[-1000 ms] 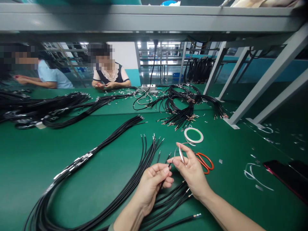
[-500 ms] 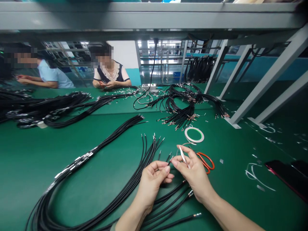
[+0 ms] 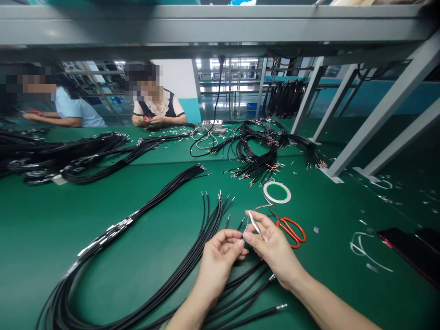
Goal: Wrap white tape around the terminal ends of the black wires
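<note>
My left hand (image 3: pixel 220 259) pinches the end of a black cable, whose tip is mostly covered by the fingers. Touching it from the right, my right hand (image 3: pixel 275 247) is closed on a thin white strip (image 3: pixel 254 223) that sticks up between the fingers. Black cables (image 3: pixel 195 256) with bare metal tips run beneath and beside both hands and curve round to the left, where silvery labels (image 3: pixel 110 233) wrap the bundle. Orange-handled scissors (image 3: pixel 292 231) lie just beyond my right hand. Behind them is a roll of white tape (image 3: pixel 277 192) with a green core.
More black cable bundles (image 3: pixel 257 151) lie at the back and far left (image 3: pixel 68 151). Grey metal legs (image 3: pixel 371 114) stand on the right, near a dark phone (image 3: pixel 409 256) and white scraps (image 3: pixel 360 247). Two people (image 3: pixel 158 105) sit across the green table (image 3: pixel 165 197).
My right hand has shifted left, so its fingertips now meet those of my left hand at the cable tip. The white strip moved with it, and more of the scissors shows.
</note>
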Tool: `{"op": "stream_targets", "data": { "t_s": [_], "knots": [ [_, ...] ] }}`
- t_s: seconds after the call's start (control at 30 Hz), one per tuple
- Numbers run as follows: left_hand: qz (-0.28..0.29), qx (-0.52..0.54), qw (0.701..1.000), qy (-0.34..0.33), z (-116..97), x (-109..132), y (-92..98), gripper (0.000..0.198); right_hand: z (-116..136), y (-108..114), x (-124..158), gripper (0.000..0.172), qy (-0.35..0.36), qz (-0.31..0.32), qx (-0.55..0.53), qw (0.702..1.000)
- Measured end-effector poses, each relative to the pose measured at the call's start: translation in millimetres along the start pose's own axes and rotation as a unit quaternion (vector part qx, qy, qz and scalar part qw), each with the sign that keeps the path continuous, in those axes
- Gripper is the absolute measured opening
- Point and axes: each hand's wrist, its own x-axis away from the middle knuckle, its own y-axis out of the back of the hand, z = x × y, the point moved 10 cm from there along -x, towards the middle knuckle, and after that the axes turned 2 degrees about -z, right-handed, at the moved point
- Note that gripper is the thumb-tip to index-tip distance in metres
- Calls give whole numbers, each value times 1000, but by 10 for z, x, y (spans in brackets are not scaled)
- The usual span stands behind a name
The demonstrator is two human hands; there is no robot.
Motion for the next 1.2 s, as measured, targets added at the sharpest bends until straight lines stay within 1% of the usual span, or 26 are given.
{"op": "stream_targets", "data": {
  "t_s": [0.07, 0.17, 0.23, 0.33, 0.47, 0.57, 0.77, 1.0, 1.1, 1.2],
  "knots": [
    [-3, 1, 1000, -9, -21, -6, 13, 33, 14, -10, 9, 51, 4, 4, 7, 1000],
    [-9, 1, 1000, -7, -15, -12, 36, 38, 29, 49, 2, 50, 12, -23, 17, 1000],
    [-15, -1, 1000, -5, -10, -9, 50, 38, 21, 81, -7, 52, 11, -37, 19, 999],
    [-18, -6, 1000, -6, -15, 3, 50, 36, -8, 90, -20, 55, 5, -37, 12, 999],
    [-15, -20, 1000, 5, 1, 14, 29, 39, -25, 122, -25, 55, 6, -49, -6, 999],
    [-12, -26, 1000, 1, -10, 13, 12, 39, -47, 135, -29, 56, -1, -55, -20, 998],
    [4, -34, 999, -42, -76, 15, -37, 33, -86, 133, -49, 55, -6, -50, -38, 998],
    [22, -68, 996, -61, -60, 18, -52, 30, -119, 145, -65, 56, -12, -50, -35, 998],
    [30, -109, 989, -101, -118, 40, -69, 28, -126, 157, -62, 56, -11, -58, -27, 998],
    [28, -163, 973, -162, -244, 93, -100, 28, -129, 147, -63, 55, -9, -54, -29, 998]
  ]
}}
